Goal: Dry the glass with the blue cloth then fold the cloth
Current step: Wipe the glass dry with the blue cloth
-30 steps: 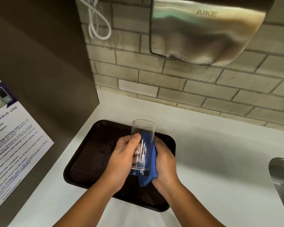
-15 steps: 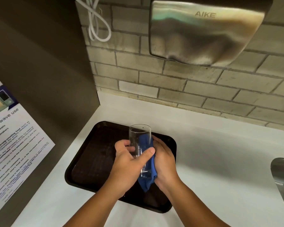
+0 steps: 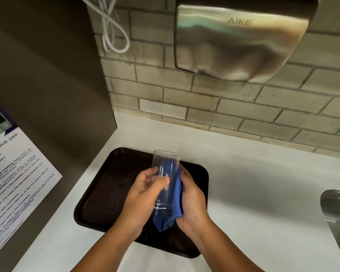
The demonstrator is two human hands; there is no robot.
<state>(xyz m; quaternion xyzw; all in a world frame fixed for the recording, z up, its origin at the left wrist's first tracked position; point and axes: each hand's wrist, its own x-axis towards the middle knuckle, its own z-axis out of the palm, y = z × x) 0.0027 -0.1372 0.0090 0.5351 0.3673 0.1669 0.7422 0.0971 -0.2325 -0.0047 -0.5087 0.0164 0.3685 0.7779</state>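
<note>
A tall clear glass (image 3: 165, 169) is held upright, slightly tilted, above a dark brown tray (image 3: 106, 185). My left hand (image 3: 143, 195) grips its left side, thumb across the front and fingers behind. The blue cloth (image 3: 173, 211) is pressed against the glass's right and back side by my right hand (image 3: 192, 201), and a corner of it hangs below the glass base. Part of the cloth shows through the glass wall.
The tray lies on a white counter (image 3: 253, 193) in a corner. A brick wall carries a steel hand dryer (image 3: 238, 42) and a looped white cable (image 3: 114, 32). A steel sink edge (image 3: 338, 216) is at the right; a paper notice (image 3: 14, 173) hangs on the brown left panel.
My left thumb has shifted back across the glass front as the glass turned in my hands. The cloth has slid round the glass's side. Both hands stay over the tray.
</note>
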